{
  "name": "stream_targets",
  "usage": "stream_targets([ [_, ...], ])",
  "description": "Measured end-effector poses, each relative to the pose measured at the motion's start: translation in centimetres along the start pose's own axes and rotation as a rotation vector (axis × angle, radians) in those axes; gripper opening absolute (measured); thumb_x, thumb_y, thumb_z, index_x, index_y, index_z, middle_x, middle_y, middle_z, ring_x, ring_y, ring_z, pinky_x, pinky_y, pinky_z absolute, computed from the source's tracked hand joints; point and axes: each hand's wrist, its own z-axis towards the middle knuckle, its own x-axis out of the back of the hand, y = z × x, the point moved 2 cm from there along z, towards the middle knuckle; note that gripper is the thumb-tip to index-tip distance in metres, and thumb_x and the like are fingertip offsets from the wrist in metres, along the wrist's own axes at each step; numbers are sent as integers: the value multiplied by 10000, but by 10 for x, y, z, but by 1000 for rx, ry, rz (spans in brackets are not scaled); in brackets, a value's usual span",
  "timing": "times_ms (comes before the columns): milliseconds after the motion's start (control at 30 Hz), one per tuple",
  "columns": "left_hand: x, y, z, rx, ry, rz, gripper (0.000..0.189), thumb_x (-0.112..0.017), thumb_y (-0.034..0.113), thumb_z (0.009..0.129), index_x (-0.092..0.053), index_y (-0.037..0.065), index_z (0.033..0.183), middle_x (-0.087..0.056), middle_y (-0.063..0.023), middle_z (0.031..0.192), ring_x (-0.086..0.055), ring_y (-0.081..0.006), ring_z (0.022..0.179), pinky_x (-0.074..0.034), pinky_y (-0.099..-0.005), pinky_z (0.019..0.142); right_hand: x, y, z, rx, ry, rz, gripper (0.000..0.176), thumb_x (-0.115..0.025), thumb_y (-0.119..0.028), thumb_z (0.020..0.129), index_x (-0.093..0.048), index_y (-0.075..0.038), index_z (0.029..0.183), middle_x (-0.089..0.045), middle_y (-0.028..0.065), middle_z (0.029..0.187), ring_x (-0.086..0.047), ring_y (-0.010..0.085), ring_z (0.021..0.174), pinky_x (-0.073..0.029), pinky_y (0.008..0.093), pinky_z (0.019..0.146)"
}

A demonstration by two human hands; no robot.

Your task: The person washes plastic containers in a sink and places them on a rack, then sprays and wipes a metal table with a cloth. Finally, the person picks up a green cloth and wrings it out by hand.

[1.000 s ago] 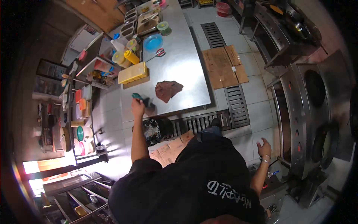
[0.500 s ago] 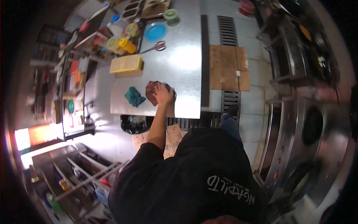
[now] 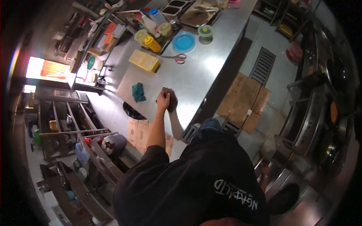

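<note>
My left hand (image 3: 163,100) is closed on a brown cloth (image 3: 173,102) at the near edge of the steel table (image 3: 192,84). Part of the cloth is hidden behind my fingers. A crumpled green cloth (image 3: 138,92) lies on the table to the left of that hand. Beyond it sits a yellow rectangular box (image 3: 144,61), with red-handled scissors (image 3: 180,58) farther right. My right hand (image 3: 265,170) hangs low beside my body, close to the metal counter at lower right. Its fingers are too small and dim to make out.
A blue plate (image 3: 183,42), a yellow squeeze bottle (image 3: 152,44), a green-lidded container (image 3: 205,31) and a tray (image 3: 200,17) stand farther back on the table. Flattened cardboard (image 3: 239,96) lies on the floor at right. Stoves and pans line the right side.
The view has turned and shifted. My left hand, earlier spread flat on the brown cloth, is now closed on it and bunches it up. My right hand has come into view at lower right.
</note>
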Motion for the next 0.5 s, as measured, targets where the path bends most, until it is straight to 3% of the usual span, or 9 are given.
stream_targets([
  [67,-16,76,-10,103,-97,-148,305,-658,250,834,-604,28,1036,-620,-114,945,-594,-337,906,-487,-450,810,72,-60,66,235,88,46,366,-604,-300,888,-627,-7,1107,-655,214,1061,-630,333,1003,-477,408,884],
  [100,-28,109,-18,175,-171,-587,253,-648,230,841,-595,54,1015,-608,-80,922,-591,-277,885,-491,-424,797,120,-135,81,220,31,8,366,-604,-283,910,-608,-1,1143,-656,202,1080,-633,287,1003,-485,405,878],
  [133,-42,132,-26,254,-239,-1025,201,-638,209,848,-586,80,993,-595,-47,899,-587,-217,864,-496,-398,784,116,-135,129,400,85,310,417,-583,-315,936,-556,-42,1251,-618,178,1201,-607,299,1073,-464,388,903],
  [167,-57,146,-28,299,-307,-1201,224,-587,162,860,-534,77,1061,-599,-77,1104,-572,-238,1046,-483,-445,864,162,-226,116,306,-2,274,393,-567,-280,952,-548,-49,1269,-600,146,1244,-590,268,1116,-449,380,946],
  [267,-74,244,-28,332,-387,-1587,134,-566,145,847,-553,104,973,-580,-9,948,-573,-170,917,-498,-361,803,210,-383,119,616,-36,437,356,-591,-218,942,-563,-59,1260,-641,88,1162,-617,200,1044,-483,319,895],
  [300,-83,262,-23,344,-502,-1727,255,-545,101,809,-556,55,1060,-598,-67,1072,-562,-229,1064,-464,-424,929,221,-432,109,677,-72,455,357,-595,-228,942,-569,-50,1250,-651,79,1130,-626,183,1012,-491,306,878],
  [400,-94,342,-12,375,-638,-1850,428,-534,65,769,-516,-12,1190,-584,-146,1180,-555,-273,1130,-442,-448,988,210,-521,123,750,-397,564,351,-607,-277,938,-601,-31,1189,-662,64,1032,-625,151,928,-493,294,834],
  [433,-109,348,-3,378,-696,-1900,564,-530,46,733,-448,-67,1279,-550,-201,1244,-578,-291,1103,-478,-418,957,201,-540,132,722,-516,631,355,-617,-302,933,-616,-30,1161,-665,57,1001,-621,139,903,-492,287,809],
  [500,-138,355,18,388,-750,-1872,543,-535,52,734,-461,-59,1260,-570,-185,1198,-599,-288,1046,-502,-391,914,196,-574,150,699,-439,494,356,-623,-319,928,-628,-29,1133,-660,41,982,-607,126,879,-487,280,777],
])
